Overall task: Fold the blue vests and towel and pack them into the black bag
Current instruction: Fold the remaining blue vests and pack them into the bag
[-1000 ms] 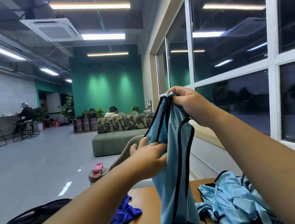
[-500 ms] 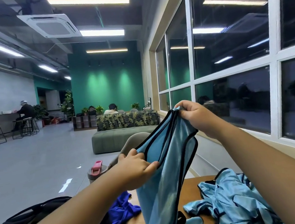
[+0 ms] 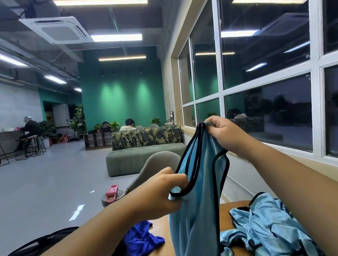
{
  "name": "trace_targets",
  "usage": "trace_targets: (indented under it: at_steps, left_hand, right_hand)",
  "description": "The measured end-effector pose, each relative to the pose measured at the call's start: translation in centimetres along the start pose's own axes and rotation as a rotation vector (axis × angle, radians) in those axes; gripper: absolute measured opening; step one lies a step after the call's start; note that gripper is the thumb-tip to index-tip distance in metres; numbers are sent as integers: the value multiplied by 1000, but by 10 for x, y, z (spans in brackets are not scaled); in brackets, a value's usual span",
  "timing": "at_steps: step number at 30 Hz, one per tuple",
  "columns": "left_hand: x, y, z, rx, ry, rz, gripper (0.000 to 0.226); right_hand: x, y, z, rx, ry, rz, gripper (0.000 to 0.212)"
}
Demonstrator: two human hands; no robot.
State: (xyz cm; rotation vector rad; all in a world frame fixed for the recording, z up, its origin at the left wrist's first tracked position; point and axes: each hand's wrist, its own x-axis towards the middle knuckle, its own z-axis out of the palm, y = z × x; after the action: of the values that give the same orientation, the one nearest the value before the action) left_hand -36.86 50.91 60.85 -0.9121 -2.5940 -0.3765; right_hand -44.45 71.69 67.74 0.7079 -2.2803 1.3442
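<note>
A light blue vest [image 3: 197, 215] with black trim hangs in the air over the wooden table [image 3: 165, 252]. My right hand [image 3: 222, 133] pinches its top straps up high. My left hand [image 3: 161, 194] grips a trimmed edge lower down on the left. A heap of other light blue vests [image 3: 268, 228] lies on the table at the right. A dark blue cloth [image 3: 141, 241] sits crumpled left of the hanging vest. The black bag [image 3: 28, 253] lies at the bottom left, partly behind my left forearm.
A grey bottle with a pink lid [image 3: 111, 194] stands at the table's far edge, beside a grey chair back [image 3: 157, 167]. A window wall runs along the right. A green sofa [image 3: 144, 158] and open floor lie beyond.
Both hands have dropped lower with the vest. My left hand has slid from the vest's middle to grip a trimmed edge, spreading the fabric between the two hands.
</note>
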Motion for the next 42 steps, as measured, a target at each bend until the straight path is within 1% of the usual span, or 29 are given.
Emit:
trace_targets:
  at_steps: [2, 6, 9, 12, 14, 18, 20, 23, 25, 27, 29, 30, 31, 33, 34, 35, 38, 42]
  left_hand:
    - [1, 3, -4, 29, -31, 7, 37]
    - [-3, -6, -15, 137, -90, -23, 17]
    - [-6, -10, -24, 179, -124, -44, 9]
    - [-6, -14, -38, 247, -134, -91, 19]
    - [-6, -18, -45, 277, -133, -100, 21]
    - [-9, -26, -66, 392, -137, -106, 25]
    - [-7, -29, -89, 461, -70, -119, 27]
    - [3, -27, -137, 490, 103, -124, 27]
    - [10, -17, -168, 520, 186, -117, 26]
    - [18, -4, -193, 549, 261, -85, 25]
    - [21, 12, -213, 542, 375, -52, 24]
    - [20, 18, -219, 531, 400, -52, 24]
    - [17, 22, -221, 529, 377, -59, 25]
    - [10, 26, -215, 555, 222, -92, 27]
    - [6, 27, -212, 562, 162, -111, 27]
    - [2, 29, -210, 544, 147, -121, 26]
    - [-8, 35, -215, 455, 236, -119, 22]
    - [-19, 42, -214, 341, 325, -58, 14]
  right_hand:
    - [2, 0, 0, -18, 28, -7, 18]
    - [7, 4, -5, -21, 111, -10, 18]
    - [7, 6, -8, -27, 121, 0, 18]
    - [7, 5, -10, -40, 132, -9, 18]
    - [6, 2, -11, -81, 126, -22, 16]
    - [9, -8, -17, -251, 105, -87, 15]
    - [12, -19, -25, -345, 140, -111, 17]
    - [20, -47, -41, -478, 207, -161, 24]
    - [30, -71, -55, -602, 270, -209, 28]
    - [39, -98, -70, -679, 397, -265, 31]
    - [47, -124, -84, -665, 513, -309, 35]
    - [51, -133, -89, -649, 519, -300, 36]
    - [56, -140, -93, -653, 466, -265, 36]
    - [57, -147, -92, -674, 281, -161, 32]
    - [56, -149, -89, -662, 237, -138, 32]
    - [53, -150, -87, -630, 237, -141, 33]
    - [43, -157, -83, -553, 295, -197, 38]
    - [27, -161, -85, -470, 300, -246, 33]
